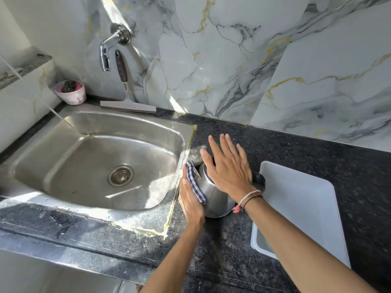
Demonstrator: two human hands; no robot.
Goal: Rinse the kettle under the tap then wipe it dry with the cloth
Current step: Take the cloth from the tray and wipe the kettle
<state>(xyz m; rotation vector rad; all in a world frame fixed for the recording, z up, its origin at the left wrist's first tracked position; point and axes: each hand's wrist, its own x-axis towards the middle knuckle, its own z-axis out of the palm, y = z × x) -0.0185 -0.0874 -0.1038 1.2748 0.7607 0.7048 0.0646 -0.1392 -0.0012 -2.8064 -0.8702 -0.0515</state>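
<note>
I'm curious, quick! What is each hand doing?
Left hand: presses the cloth flat against the kettle.
Right hand: open, fingers spread on top.

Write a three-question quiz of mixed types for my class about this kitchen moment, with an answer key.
1. True or false: the kettle is standing inside the sink.
2. Which hand presses the checked cloth against the kettle?
A. left hand
B. right hand
C. neither
3. Fill in: to the right of the kettle, on the dark counter, lies a white ____.

Key
1. False: it stands on the counter, just right of the sink.
2. A: the left hand holds the cloth to the kettle's side, while the right rests flat on its top.
3. tray
</note>
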